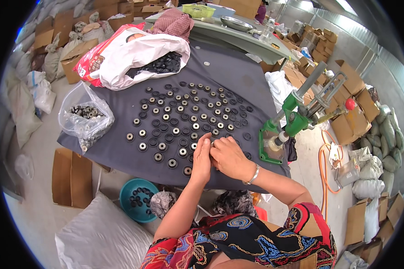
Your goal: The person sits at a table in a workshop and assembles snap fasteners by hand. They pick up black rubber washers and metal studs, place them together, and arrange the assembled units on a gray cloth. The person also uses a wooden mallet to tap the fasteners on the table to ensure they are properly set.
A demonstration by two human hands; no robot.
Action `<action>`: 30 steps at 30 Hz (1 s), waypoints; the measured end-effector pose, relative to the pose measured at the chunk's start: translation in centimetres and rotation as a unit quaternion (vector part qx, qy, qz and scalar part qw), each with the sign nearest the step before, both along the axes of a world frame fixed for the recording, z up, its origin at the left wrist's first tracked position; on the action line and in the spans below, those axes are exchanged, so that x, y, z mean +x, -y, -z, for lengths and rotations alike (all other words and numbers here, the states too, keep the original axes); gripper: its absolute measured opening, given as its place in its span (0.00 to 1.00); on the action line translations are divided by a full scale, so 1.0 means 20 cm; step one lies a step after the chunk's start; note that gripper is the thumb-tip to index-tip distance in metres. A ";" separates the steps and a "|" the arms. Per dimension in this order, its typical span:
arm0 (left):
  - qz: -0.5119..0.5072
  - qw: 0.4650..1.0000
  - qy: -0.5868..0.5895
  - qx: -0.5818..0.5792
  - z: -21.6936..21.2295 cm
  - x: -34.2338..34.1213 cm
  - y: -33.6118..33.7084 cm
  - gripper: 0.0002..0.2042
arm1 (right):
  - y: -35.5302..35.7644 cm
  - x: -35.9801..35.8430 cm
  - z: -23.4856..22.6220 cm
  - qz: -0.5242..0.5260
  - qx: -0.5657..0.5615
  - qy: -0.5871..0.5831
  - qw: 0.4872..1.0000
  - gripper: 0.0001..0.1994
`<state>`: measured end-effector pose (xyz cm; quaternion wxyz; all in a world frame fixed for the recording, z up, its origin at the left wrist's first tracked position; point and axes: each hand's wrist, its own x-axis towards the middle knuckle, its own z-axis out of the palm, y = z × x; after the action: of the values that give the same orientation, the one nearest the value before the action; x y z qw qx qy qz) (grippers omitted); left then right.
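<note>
Patterned clothing in black and red lies nearest the camera, with bare forearms reaching over the near edge of the cloth-covered worktop. Just inside that edge, the left hand stands with its fingers together, and the right hand curls its fingers against it; whether they grasp a part between them cannot be told. Black rings spread over the worktop's middle and toward its right edge, many carrying round metal inserts, others bare. Judging by this mix, the step in hand is setting inserts into rings, and the next move seems to call for centring one over a bare ring without nudging its neighbours. Loose metal pieces sit in a clear bag at the left edge; a white-and-red sack of black parts lies near the far left corner, and a green hand press stands by the near right corner.
</note>
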<state>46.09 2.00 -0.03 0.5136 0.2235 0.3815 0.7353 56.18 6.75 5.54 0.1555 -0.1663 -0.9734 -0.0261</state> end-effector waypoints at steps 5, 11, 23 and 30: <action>0.047 0.999 -0.017 0.015 -0.02 -0.02 0.02 0.21 | -0.03 0.01 -0.03 0.015 -0.086 -0.052 0.995 0.08; 0.110 0.994 0.013 0.005 -0.01 -0.03 0.01 0.09 | -0.04 0.09 -0.07 0.055 -0.148 -0.101 0.982 0.10; 0.051 0.994 0.093 0.007 -0.03 -0.05 -0.01 0.11 | -0.16 0.29 -0.07 0.111 -0.243 -0.179 0.947 0.09; 0.023 0.980 0.193 0.036 0.05 -0.14 -0.03 0.08 | -0.14 0.45 0.04 0.154 -0.300 -0.110 0.935 0.10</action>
<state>43.22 2.68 -0.94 0.5859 0.1042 0.2435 0.7659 65.16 9.48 4.67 0.1982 -0.3546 -0.8755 0.2617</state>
